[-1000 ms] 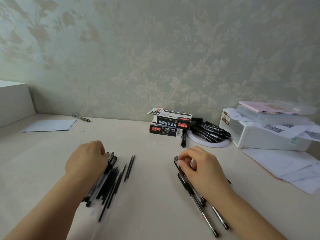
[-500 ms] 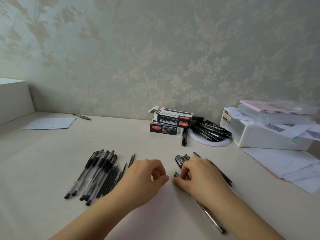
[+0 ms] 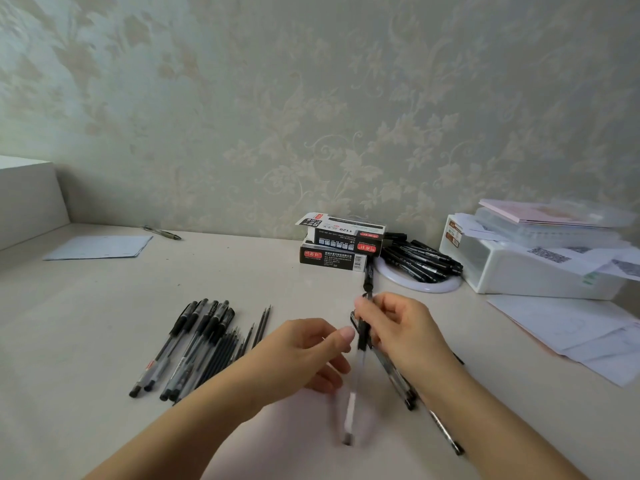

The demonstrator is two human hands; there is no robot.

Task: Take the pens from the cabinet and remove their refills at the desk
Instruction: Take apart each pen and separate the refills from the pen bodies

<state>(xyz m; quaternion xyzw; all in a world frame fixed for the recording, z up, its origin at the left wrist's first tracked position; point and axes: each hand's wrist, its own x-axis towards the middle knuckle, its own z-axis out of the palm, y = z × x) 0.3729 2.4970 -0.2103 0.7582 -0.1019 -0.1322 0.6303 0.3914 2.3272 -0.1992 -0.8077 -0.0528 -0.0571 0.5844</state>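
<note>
My right hand (image 3: 401, 330) pinches a clear-barrelled black pen (image 3: 356, 375) by its upper, dark end, above the desk. The pen hangs blurred, tip toward me. My left hand (image 3: 304, 355) hovers just left of the barrel with fingers loosely curled, thumb near the pen, holding nothing I can see. Left of it lie several capped pens (image 3: 183, 344) in a row, with several thin black refills (image 3: 239, 337) beside them. Under my right wrist a few more pens (image 3: 401, 386) lie on the desk.
Two stacked pen boxes (image 3: 341, 245) stand at the back near the wall, a white ring dish with several black markers (image 3: 420, 263) beside them. A white storage box (image 3: 533, 271) with papers sits at right. Loose sheets (image 3: 581, 330) lie in front of it, an envelope (image 3: 98, 247) at far left.
My right hand has lifted one pen off the desk and raised it upright. My left hand has moved from the left pile over to the middle, beside that pen.
</note>
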